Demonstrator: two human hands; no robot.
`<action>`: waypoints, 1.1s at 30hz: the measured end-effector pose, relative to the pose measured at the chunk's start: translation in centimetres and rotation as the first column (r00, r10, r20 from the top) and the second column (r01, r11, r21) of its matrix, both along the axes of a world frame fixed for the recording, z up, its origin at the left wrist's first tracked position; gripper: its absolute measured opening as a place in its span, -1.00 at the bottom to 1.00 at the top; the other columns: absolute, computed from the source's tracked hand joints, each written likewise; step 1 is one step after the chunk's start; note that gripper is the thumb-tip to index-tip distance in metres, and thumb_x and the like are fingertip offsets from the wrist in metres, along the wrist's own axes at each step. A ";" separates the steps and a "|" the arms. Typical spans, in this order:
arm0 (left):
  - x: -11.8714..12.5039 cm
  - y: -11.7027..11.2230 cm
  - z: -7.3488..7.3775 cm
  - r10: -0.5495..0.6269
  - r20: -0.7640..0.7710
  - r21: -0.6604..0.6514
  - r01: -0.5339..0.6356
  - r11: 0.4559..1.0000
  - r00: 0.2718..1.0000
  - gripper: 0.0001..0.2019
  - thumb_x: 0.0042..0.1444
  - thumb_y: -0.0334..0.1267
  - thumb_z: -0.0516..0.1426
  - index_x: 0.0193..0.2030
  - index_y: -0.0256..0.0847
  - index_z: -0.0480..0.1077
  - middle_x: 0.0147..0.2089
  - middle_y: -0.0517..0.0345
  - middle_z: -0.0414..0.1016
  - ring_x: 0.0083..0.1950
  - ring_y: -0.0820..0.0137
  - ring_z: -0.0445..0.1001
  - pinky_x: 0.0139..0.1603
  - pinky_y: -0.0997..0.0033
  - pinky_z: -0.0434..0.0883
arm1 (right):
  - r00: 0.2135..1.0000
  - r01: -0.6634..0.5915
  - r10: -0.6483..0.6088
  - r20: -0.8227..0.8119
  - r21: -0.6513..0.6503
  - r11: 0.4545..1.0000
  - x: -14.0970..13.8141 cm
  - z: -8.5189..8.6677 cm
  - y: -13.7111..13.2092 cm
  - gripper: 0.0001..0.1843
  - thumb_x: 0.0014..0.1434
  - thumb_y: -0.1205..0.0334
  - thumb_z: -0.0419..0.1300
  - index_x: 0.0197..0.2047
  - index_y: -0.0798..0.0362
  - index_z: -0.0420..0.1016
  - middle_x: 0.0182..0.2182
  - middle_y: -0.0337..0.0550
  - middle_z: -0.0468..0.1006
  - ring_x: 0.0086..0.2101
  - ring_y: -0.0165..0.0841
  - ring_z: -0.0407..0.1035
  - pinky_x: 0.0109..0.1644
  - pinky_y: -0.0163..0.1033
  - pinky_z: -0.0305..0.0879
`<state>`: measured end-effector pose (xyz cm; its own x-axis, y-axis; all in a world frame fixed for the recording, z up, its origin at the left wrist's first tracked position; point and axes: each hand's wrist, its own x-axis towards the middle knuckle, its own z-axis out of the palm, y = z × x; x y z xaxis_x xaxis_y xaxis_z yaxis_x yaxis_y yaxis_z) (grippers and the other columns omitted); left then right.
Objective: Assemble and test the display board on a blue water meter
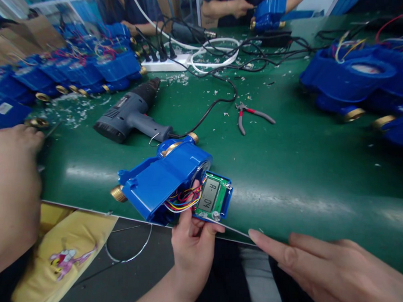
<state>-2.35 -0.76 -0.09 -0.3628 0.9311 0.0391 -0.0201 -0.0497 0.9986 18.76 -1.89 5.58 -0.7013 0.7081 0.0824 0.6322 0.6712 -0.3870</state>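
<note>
An opened blue water meter with brass ends lies at the near edge of the green table. Its green circuit board with a display hangs beside it on coloured wires. A smaller hand, coming up from below between my arms, holds the board and the meter's lower edge. My right hand lies open on the table edge to the right, index finger stretched toward the board. My left hand is at the far left with its fingers curled down next to a brass fitting; what it grips is hidden.
A grey corded drill lies behind the meter, with red-handled pliers to the right. Blue meters are stacked at the left and the right. A white power strip and cables lie farther back, where other people work.
</note>
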 end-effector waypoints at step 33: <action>0.1 0.1 0.3 0.018 -0.081 0.056 -0.013 0.998 0.997 -0.74 -0.11 -0.53 0.24 -0.28 -0.20 0.35 -0.57 0.37 0.57 -0.61 0.51 0.53 -0.48 0.70 0.50 | 0.997 -0.002 -0.001 0.079 0.036 0.999 1.0 1.5 0.1 -0.15 -0.01 0.59 -0.07 0.36 -0.07 0.06 -0.52 -0.38 0.41 -0.70 -0.50 0.28 -0.67 -0.32 0.04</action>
<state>-2.30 -0.64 0.21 -0.3709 0.9209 0.1204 0.0621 -0.1047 0.9926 19.80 -1.82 7.09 -0.7068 0.7054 0.0525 0.6595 0.6840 -0.3118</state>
